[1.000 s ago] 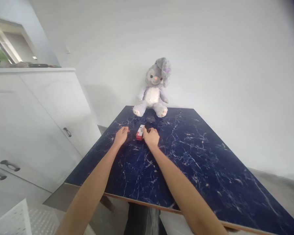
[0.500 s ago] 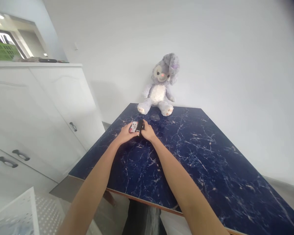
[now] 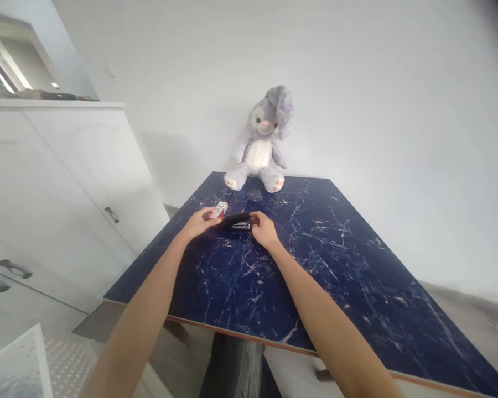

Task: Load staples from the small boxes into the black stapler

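Observation:
My left hand (image 3: 199, 222) is closed around a small white and red box (image 3: 219, 209), its printed end sticking out past the fingers. A black stapler (image 3: 236, 221) lies sideways between my hands, with a silvery metal strip showing along its near side. My right hand (image 3: 264, 228) pinches the stapler's right end between thumb and fingers. The stapler's left end reaches close to my left fingertips; I cannot tell whether they touch. Both hands are low over the dark blue marbled table (image 3: 315, 265).
A grey-purple plush rabbit (image 3: 259, 143) sits at the table's far edge against the white wall (image 3: 377, 110). To the left stands a white cabinet (image 3: 66, 182) with dark handles. A white perforated container (image 3: 41, 365) is at the lower left.
The stapler has turned from pointing away to lying crosswise, its metal strip now showing. My hands have moved apart, the left keeping the box and the right the stapler. The view has shifted slightly right.

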`<state>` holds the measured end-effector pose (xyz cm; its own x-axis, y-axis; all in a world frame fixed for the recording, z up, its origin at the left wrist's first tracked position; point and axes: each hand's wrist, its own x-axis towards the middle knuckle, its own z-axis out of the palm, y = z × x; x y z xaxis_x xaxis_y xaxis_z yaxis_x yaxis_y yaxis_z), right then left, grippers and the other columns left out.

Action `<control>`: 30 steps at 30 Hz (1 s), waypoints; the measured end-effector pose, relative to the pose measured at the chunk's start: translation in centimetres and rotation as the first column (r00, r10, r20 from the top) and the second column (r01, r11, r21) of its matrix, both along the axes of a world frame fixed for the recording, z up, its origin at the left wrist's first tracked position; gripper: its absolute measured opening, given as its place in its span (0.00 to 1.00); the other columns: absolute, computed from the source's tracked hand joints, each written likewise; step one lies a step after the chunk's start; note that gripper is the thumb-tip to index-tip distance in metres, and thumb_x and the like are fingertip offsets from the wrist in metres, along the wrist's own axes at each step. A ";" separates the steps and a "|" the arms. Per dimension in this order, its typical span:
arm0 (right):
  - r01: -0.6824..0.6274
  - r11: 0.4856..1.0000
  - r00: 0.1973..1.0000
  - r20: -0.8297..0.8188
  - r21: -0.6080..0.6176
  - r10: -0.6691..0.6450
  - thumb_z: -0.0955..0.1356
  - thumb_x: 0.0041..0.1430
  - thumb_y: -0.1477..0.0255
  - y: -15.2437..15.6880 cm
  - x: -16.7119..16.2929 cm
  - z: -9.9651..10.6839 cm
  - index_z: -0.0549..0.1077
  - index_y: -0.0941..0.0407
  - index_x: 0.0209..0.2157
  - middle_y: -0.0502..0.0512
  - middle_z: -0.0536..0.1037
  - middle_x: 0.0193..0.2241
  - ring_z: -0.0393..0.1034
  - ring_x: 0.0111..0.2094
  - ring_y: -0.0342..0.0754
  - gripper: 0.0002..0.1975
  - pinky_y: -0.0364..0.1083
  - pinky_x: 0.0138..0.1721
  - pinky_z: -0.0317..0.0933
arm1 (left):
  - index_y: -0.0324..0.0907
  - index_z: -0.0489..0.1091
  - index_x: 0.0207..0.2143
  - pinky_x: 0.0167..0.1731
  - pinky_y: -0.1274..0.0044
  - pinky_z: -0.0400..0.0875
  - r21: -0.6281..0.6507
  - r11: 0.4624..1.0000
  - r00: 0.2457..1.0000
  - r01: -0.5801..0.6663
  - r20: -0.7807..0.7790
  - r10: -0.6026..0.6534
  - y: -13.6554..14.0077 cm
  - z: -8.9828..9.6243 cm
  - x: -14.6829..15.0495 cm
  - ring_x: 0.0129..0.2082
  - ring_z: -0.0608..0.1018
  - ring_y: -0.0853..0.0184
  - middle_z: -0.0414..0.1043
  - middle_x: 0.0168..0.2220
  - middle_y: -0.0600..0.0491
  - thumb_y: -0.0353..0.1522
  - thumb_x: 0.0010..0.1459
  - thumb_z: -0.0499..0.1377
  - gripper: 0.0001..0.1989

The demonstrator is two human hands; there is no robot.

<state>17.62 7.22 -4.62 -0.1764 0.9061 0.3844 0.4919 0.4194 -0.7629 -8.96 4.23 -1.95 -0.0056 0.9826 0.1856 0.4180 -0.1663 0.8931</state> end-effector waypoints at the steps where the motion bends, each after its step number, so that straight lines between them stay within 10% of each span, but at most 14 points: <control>1: 0.035 0.999 0.999 -0.023 -0.006 -0.035 0.61 0.48 0.83 -0.3 0.2 -0.1 0.73 0.57 0.47 0.55 0.78 0.41 0.73 0.42 0.47 0.24 0.45 0.50 0.65 | 0.43 0.71 0.56 0.55 0.66 0.69 -0.004 1.000 1.000 -0.001 0.027 0.001 0.1 0.0 0.1 0.52 0.77 0.56 0.75 0.54 0.46 0.43 0.47 0.70 0.34; 14: 0.252 0.962 0.963 -0.070 -0.100 -0.260 0.61 0.52 0.80 -1.1 0.7 0.3 0.75 0.57 0.46 0.58 0.76 0.45 0.71 0.47 0.50 0.21 0.48 0.54 0.62 | 0.44 0.55 0.68 0.58 0.66 0.65 -0.141 0.989 0.998 -0.052 0.036 0.057 0.8 -0.1 -0.4 0.57 0.74 0.55 0.67 0.61 0.39 0.41 0.47 0.72 0.49; 24: 0.118 0.979 0.940 0.299 0.164 -0.163 0.62 0.49 0.84 -1.7 0.7 0.5 0.78 0.53 0.35 0.58 0.75 0.45 0.66 0.45 0.55 0.18 0.52 0.49 0.59 | 0.42 0.79 0.44 0.44 0.69 0.72 0.054 0.980 0.923 -0.193 -0.327 0.200 0.0 -0.3 0.1 0.39 0.80 0.56 0.80 0.39 0.49 0.48 0.57 0.60 0.22; 30: 0.141 0.989 0.983 0.115 0.042 -0.145 0.63 0.51 0.79 -0.4 2.0 0.4 0.76 0.53 0.35 0.54 0.79 0.38 0.71 0.40 0.52 0.13 0.49 0.47 0.62 | 0.38 0.67 0.57 0.35 0.73 0.77 0.097 0.877 0.876 -0.471 0.170 0.452 1.1 -0.9 -1.1 0.33 0.81 0.66 0.79 0.43 0.45 0.40 0.60 0.59 0.25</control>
<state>19.65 6.84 -4.21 -0.0913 0.9122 0.3994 0.6340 0.3626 -0.6831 -10.08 5.33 -2.87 -0.4875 0.8282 0.2763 0.3502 -0.1044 0.9308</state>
